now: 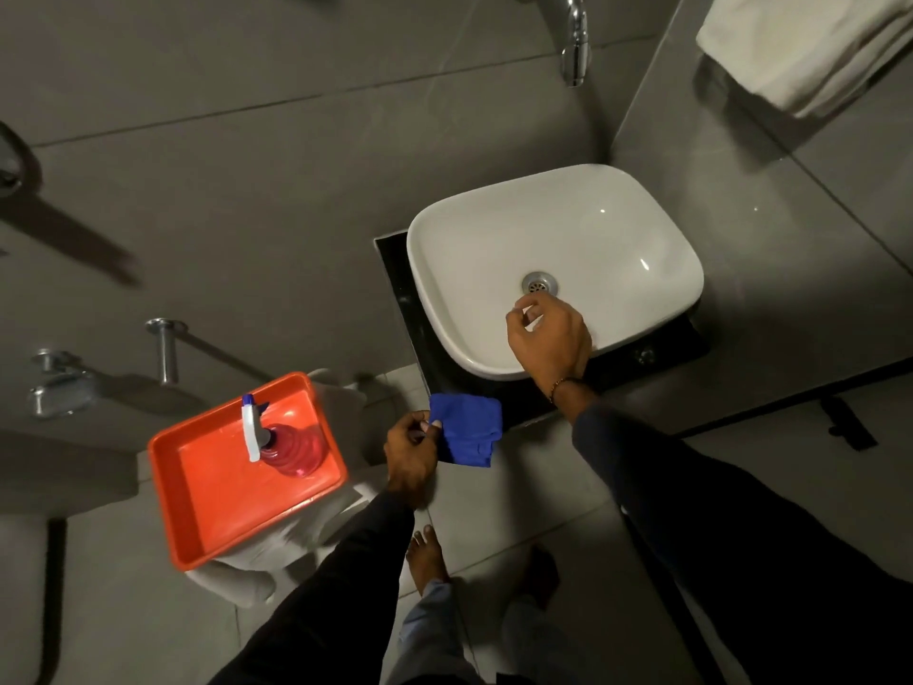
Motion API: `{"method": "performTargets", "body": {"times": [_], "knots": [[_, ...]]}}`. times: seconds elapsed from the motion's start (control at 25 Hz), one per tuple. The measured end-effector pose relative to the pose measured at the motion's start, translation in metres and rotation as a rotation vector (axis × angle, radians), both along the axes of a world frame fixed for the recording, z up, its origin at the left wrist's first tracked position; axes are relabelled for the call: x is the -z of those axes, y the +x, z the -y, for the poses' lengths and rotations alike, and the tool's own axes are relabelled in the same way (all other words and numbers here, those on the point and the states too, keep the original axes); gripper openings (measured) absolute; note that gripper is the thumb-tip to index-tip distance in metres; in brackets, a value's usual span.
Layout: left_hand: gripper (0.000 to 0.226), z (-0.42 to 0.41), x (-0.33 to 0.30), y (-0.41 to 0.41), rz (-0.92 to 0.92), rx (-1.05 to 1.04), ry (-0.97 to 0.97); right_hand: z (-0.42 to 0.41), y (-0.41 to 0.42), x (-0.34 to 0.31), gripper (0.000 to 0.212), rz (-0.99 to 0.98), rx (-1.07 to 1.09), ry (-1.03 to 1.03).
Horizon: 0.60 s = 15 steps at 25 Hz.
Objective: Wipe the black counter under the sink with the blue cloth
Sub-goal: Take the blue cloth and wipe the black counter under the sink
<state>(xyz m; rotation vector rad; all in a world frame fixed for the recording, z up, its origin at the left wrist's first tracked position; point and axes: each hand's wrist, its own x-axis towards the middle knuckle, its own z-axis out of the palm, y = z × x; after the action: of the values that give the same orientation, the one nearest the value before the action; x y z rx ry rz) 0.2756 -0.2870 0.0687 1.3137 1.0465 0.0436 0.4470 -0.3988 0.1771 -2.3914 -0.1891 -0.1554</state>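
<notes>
Grey tile walls and floor, matte. White glossy sink, rounded rectangle, sits on black counter; only thin black strips show along left and front edges. Orange plastic tray holds pink spray bottle. Blue cloth, soft, folded, pinched by left hand just off counter's front-left corner. Right hand loosely curled over sink rim, holding nothing.
</notes>
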Motion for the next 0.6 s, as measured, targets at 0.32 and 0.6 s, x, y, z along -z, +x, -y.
{"method": "performTargets", "body": {"times": [0.32, 0.6], "knots": [[0.063, 0.029, 0.022, -0.008, -0.03, 0.571, 1.081, 0.017, 0.012, 0.05, 0.085, -0.046, -0.272, -0.521], [0.072, 0.046, 0.045, -0.019, -0.119, 1.018, 1.168, -0.004, 0.029, 0.05, 0.095, -0.148, -0.348, -0.436]]}}
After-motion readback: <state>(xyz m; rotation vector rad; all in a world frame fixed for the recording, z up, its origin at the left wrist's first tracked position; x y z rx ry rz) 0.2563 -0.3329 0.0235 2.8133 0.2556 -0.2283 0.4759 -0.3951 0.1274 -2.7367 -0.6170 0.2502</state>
